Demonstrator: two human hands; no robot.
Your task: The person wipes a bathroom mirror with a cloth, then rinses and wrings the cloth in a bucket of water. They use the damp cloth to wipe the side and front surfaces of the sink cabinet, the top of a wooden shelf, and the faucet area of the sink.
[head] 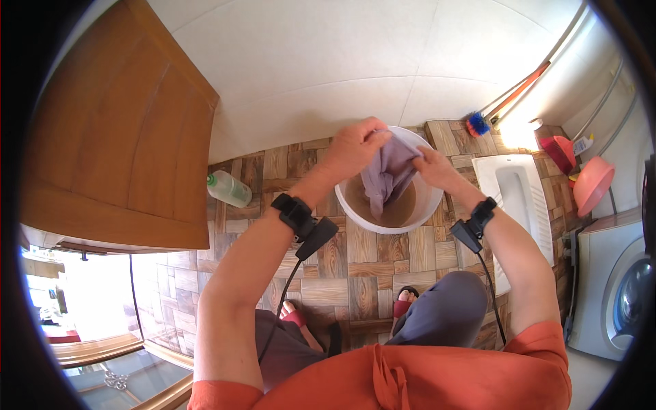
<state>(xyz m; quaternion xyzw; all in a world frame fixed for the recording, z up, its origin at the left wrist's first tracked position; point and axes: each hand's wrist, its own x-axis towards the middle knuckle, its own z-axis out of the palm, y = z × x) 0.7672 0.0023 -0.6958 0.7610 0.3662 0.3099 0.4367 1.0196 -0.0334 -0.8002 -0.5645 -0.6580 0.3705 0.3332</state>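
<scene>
A wet mauve cloth garment hangs between my two hands over a white plastic bucket. My left hand grips its upper left edge, fingers curled over the fabric. At the upper right edge, my right hand pinches the cloth between thumb and fingers. The garment's lower end dips toward murky brown water inside the bucket. Folds hide how much of it is under the surface. Both wrists wear black straps with cabled devices.
A clear plastic bottle with a green cap lies left of the bucket. To the right are a white squat toilet, a blue-and-red brush, a pink basin and a front-loading washing machine. A wooden door stands at left.
</scene>
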